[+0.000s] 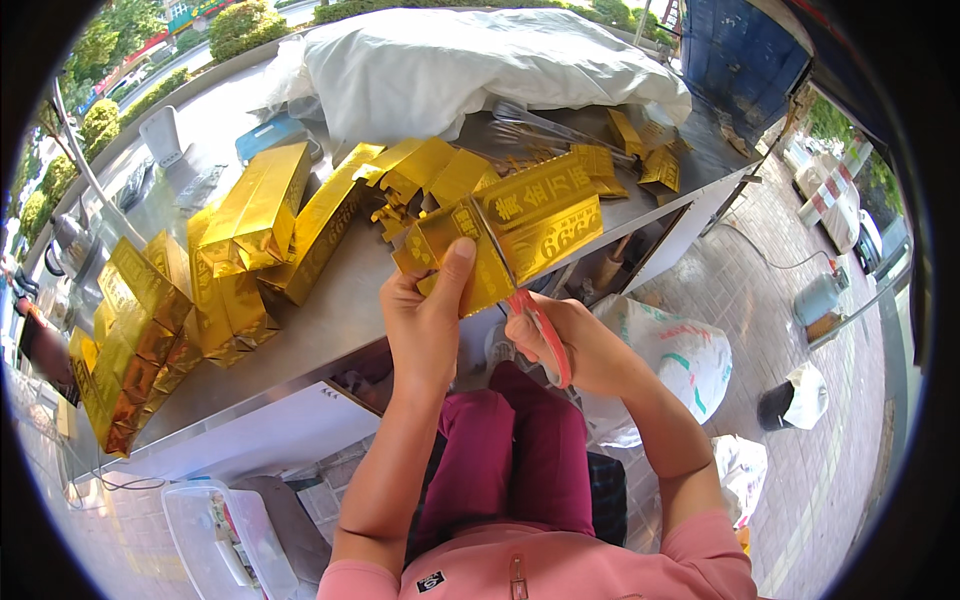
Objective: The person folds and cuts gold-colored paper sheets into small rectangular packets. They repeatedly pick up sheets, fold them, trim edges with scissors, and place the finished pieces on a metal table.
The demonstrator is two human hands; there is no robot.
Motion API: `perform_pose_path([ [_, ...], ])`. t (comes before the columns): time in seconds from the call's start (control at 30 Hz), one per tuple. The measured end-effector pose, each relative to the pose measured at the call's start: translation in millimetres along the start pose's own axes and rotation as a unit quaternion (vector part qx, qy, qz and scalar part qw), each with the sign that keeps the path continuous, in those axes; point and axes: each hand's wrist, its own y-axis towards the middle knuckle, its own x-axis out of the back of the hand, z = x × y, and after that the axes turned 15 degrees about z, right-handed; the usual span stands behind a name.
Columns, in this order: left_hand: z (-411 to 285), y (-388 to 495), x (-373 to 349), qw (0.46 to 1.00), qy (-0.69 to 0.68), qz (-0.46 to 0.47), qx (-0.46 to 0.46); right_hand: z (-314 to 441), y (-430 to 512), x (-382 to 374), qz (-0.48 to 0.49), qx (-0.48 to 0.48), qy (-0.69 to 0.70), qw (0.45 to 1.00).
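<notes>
My left hand (pixel 431 300) grips the left end of a gold foil paper piece (pixel 536 202) with embossed writing, its thumb on top. My right hand (pixel 574 341) holds scissors with red handles (pixel 541 330); their blades lie across the gold piece, between its left part and the longer right part. Long folded gold paper boxes (pixel 255 202) lie at the left of the metal table (pixel 330 315), some stacked on others. Cut gold scraps (pixel 397 214) lie just behind my left hand, and smaller gold pieces (pixel 660 169) lie at the back right.
A white sheet (pixel 480 67) covers a bulky load at the table's back. Clear plastic strips (pixel 525 120) lie before it, with a blue container (pixel 270 135) to the left. Below stand a clear plastic bin (pixel 225 532) and a white bag (pixel 660 360). A gas cylinder (pixel 821 296) stands at the right.
</notes>
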Motion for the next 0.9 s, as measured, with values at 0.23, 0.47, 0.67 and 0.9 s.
perform_pose_path([
  [0.23, -14.6, 25.1, 5.8, 0.999, 0.023, 0.025, -0.020, 8.6, 23.0, 11.9, -0.015, -0.005, -0.016, 1.000],
  [0.47, -8.4, 38.0, 8.4, 1.000, 0.014, 0.025, -0.011, 3.4, 33.9, 20.2, -0.016, -0.049, -0.008, 0.999],
  [0.67, 4.0, 50.2, 17.5, 0.999, 0.027, 0.024, -0.017, -8.8, 47.1, 20.9, -0.037, -0.031, 0.011, 0.999],
  [0.9, 7.6, 59.2, 30.4, 0.998, 0.066, 0.008, 0.003, -21.8, 57.0, 31.7, 0.002, -0.023, 0.101, 0.995],
])
